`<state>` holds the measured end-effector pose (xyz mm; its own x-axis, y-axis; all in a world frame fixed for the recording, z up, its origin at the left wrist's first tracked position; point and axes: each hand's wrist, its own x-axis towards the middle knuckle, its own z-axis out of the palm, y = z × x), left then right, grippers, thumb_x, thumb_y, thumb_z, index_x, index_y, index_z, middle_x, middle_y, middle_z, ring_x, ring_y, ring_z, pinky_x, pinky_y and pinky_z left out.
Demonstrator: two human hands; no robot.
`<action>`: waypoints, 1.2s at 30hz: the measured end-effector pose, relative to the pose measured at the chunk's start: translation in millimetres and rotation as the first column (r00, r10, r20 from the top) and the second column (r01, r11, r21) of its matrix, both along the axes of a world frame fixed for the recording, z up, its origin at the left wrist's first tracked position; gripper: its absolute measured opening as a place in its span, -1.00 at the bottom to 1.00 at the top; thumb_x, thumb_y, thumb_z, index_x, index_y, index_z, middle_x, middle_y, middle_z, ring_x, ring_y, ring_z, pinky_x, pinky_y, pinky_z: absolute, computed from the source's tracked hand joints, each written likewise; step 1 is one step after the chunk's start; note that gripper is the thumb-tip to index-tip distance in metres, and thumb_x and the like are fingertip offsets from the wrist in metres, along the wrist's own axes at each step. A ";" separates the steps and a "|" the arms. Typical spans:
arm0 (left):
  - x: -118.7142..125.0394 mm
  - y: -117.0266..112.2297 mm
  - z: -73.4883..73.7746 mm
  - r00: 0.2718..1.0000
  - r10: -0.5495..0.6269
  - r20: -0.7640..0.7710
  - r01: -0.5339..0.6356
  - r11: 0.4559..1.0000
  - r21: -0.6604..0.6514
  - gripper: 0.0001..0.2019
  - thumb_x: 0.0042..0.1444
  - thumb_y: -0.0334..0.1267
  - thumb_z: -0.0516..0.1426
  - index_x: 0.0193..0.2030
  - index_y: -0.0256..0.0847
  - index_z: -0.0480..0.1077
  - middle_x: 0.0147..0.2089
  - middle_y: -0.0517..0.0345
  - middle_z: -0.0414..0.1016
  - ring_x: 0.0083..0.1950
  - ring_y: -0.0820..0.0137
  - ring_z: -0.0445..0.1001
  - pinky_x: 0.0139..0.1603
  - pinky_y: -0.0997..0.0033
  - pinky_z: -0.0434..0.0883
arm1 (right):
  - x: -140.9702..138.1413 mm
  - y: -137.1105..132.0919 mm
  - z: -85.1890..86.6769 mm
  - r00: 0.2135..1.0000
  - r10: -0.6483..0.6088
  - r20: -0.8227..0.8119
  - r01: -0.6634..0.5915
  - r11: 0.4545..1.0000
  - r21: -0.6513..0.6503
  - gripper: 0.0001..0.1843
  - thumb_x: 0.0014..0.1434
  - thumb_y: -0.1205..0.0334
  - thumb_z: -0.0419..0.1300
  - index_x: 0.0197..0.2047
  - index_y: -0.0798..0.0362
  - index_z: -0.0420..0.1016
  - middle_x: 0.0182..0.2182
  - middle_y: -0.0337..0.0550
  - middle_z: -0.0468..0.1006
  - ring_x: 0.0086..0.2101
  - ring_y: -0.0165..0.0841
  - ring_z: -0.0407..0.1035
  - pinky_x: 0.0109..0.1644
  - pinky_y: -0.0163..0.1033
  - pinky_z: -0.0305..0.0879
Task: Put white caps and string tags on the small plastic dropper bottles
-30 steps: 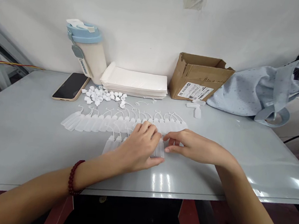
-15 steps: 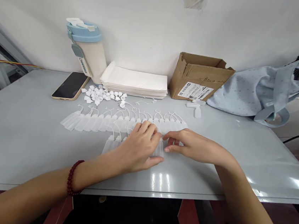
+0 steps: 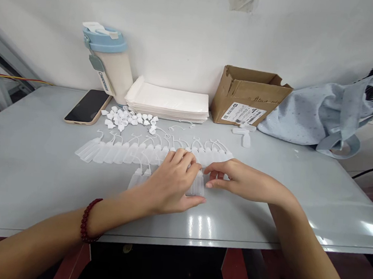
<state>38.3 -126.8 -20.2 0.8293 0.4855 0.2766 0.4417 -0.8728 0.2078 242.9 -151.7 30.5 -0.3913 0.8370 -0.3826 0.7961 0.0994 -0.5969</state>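
Observation:
Several small translucent squeeze bottles (image 3: pixel 118 152) lie side by side in a long row on the grey table (image 3: pixel 29 172). A shorter second row (image 3: pixel 137 178) lies closer to me, partly under my left hand (image 3: pixel 173 182). That hand, with a red bead bracelet on its wrist, rests curled over the near row, its thumb under a bottle (image 3: pixel 198 186). My right hand (image 3: pixel 235 178) touches the same bottle from the right with fingers pinched together. Behind the rows sits a heap of small white caps (image 3: pixel 127 119).
At the back stand a blue-lidded tumbler (image 3: pixel 109 62), a phone (image 3: pixel 88 107), a stack of white sheets (image 3: pixel 168 102), an open cardboard box (image 3: pixel 249 95) and a light blue cloth bag (image 3: pixel 325 114). Two loose white parts (image 3: pixel 243 134) lie before the box.
Both hands stay at the same bottle in the near row; the fingers shift only slightly. Nothing else has moved.

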 end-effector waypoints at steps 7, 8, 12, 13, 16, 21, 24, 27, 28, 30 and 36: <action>-15.3 27.0 15.5 0.975 0.156 0.160 -0.145 0.986 -0.081 -0.53 0.17 0.07 0.08 -0.03 -0.34 0.38 -0.09 -0.09 0.40 -0.02 0.13 0.24 0.00 0.07 0.29 | 17.2 12.8 1.5 0.973 -0.217 -0.074 0.225 0.967 0.124 -0.73 0.18 0.09 0.10 -0.29 0.08 0.53 -0.42 -0.16 0.55 -0.42 -0.36 0.37 -0.35 -0.27 0.24; -20.6 34.5 17.1 0.963 0.207 0.173 -0.195 0.977 -0.083 -0.56 0.19 0.05 0.06 -0.05 -0.33 0.39 -0.10 -0.08 0.41 -0.02 0.14 0.25 0.01 0.05 0.29 | 22.3 16.9 -1.4 0.951 -0.302 -0.064 0.309 0.927 0.210 -0.75 0.18 0.12 0.09 -0.32 0.08 0.51 -0.43 -0.16 0.56 -0.45 -0.36 0.36 -0.35 -0.26 0.24; -43.8 64.8 16.1 0.912 0.391 0.129 -0.384 0.920 -0.074 -0.64 0.24 -0.07 -0.04 -0.08 -0.27 0.43 -0.13 -0.05 0.46 0.04 0.06 0.24 0.06 -0.04 0.25 | 46.5 34.3 -18.0 0.802 -0.596 0.039 0.460 0.658 0.597 -0.79 0.16 0.28 0.05 -0.32 0.07 0.52 -0.39 -0.07 0.58 -0.35 -0.24 0.40 -0.22 -0.16 0.25; -48.5 70.9 14.2 0.910 0.397 0.123 -0.390 0.918 -0.076 -0.64 0.24 -0.11 -0.07 -0.09 -0.26 0.45 -0.12 -0.04 0.47 0.06 0.05 0.23 0.08 -0.06 0.24 | 52.8 37.7 -22.2 0.765 -0.640 0.073 0.457 0.619 0.639 -0.78 0.15 0.29 0.04 -0.29 0.07 0.53 -0.35 -0.04 0.58 -0.31 -0.20 0.40 -0.21 -0.14 0.24; -56.7 83.3 7.2 0.930 0.356 0.087 -0.341 0.928 -0.148 -0.63 0.22 -0.21 -0.11 -0.09 -0.27 0.47 -0.05 -0.03 0.49 0.10 0.06 0.21 0.11 -0.04 0.23 | 68.8 44.3 -32.4 0.705 -0.685 0.183 0.417 0.609 0.674 -0.74 0.18 0.28 0.02 -0.21 0.07 0.54 -0.22 0.02 0.56 -0.27 -0.16 0.40 -0.22 -0.12 0.23; -54.1 88.0 -1.7 0.958 0.286 0.016 -0.277 0.939 -0.204 -0.61 0.25 -0.22 -0.13 -0.08 -0.24 0.49 -0.04 0.02 0.50 0.09 0.11 0.22 0.12 0.02 0.23 | 82.2 49.1 -42.8 0.666 -0.697 0.266 0.412 0.641 0.647 -0.69 0.18 0.26 0.04 -0.09 0.08 0.54 -0.18 0.09 0.49 -0.23 -0.15 0.39 -0.23 -0.14 0.24; -50.8 87.3 -4.0 0.961 0.275 0.004 -0.268 0.940 -0.212 -0.61 0.25 -0.16 -0.11 -0.13 -0.19 0.52 -0.06 0.03 0.51 0.07 0.10 0.22 0.10 -0.02 0.21 | 85.3 51.6 -47.0 0.670 -0.685 0.287 0.415 0.666 0.620 -0.69 0.17 0.27 0.04 -0.09 0.06 0.55 -0.21 0.07 0.51 -0.24 -0.17 0.40 -0.22 -0.16 0.24; -49.8 85.8 -3.8 0.954 0.299 -0.008 -0.291 0.923 -0.250 -0.61 0.26 -0.11 -0.10 -0.19 -0.12 0.54 -0.02 0.06 0.50 0.10 0.07 0.20 0.11 -0.10 0.17 | 87.7 53.4 -50.2 0.668 -0.678 0.307 0.420 0.684 0.596 -0.68 0.17 0.27 0.04 -0.10 0.03 0.56 -0.28 0.01 0.53 -0.25 -0.18 0.40 -0.24 -0.18 0.23; -49.8 85.2 -3.1 0.953 0.303 -0.010 -0.294 0.918 -0.264 -0.60 0.26 -0.10 -0.10 -0.19 -0.11 0.55 0.00 0.08 0.49 0.11 0.06 0.19 0.11 -0.12 0.15 | 88.3 53.7 -51.0 0.663 -0.678 0.316 0.420 0.687 0.593 -0.67 0.17 0.27 0.04 -0.10 0.02 0.56 -0.30 0.00 0.53 -0.25 -0.18 0.40 -0.25 -0.18 0.23; -49.8 83.9 -0.5 0.951 0.309 0.012 -0.294 0.914 -0.279 -0.61 0.26 -0.09 -0.10 -0.16 -0.10 0.54 0.04 0.09 0.48 0.12 0.06 0.19 0.13 -0.13 0.15 | 88.7 54.1 -52.1 0.654 -0.677 0.336 0.415 0.693 0.589 -0.67 0.17 0.27 0.04 -0.08 0.01 0.56 -0.30 -0.01 0.53 -0.25 -0.18 0.41 -0.26 -0.19 0.22; -49.1 81.0 9.4 0.870 0.405 0.280 -0.341 0.906 -0.251 -0.64 0.21 -0.20 -0.05 -0.03 -0.15 0.51 0.03 0.08 0.51 0.12 0.14 0.29 0.14 0.02 0.27 | 82.9 54.8 -52.7 0.637 -0.666 0.389 0.388 0.712 0.585 -0.64 0.18 0.35 -0.02 -0.06 0.07 0.53 -0.24 0.07 0.51 -0.20 -0.16 0.40 -0.26 -0.19 0.21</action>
<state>-10.8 -45.7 -10.8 0.4579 0.8099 0.3665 0.6078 -0.5861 0.5358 325.8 -96.9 -22.1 0.3302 0.9416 0.0652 0.9433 -0.3269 -0.0572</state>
